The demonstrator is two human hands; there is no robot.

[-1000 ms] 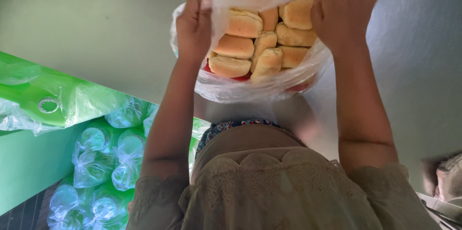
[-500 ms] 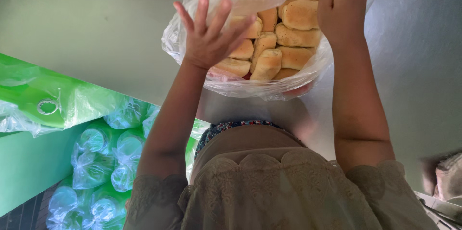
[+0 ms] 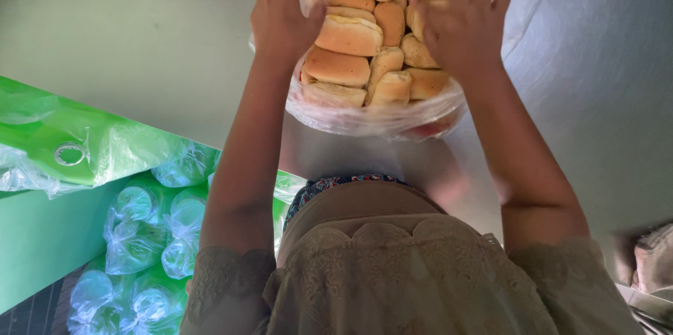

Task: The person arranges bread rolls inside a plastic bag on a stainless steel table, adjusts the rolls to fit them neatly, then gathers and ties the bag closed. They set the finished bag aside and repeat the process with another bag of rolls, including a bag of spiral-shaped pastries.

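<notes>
A clear plastic bag of bread rolls [image 3: 364,48] sits on the grey tabletop [image 3: 140,40], straight ahead of the person. The rolls lie stacked in rows, most with their long sides running left to right, a couple standing end-on. The left hand [image 3: 284,16] rests flat on the bag's left side, fingers spread. The right hand [image 3: 466,23] lies over the right side, fingers fanned wide. Small knotted clear bags [image 3: 151,233] lie on green sheeting [image 3: 91,146] at lower left.
</notes>
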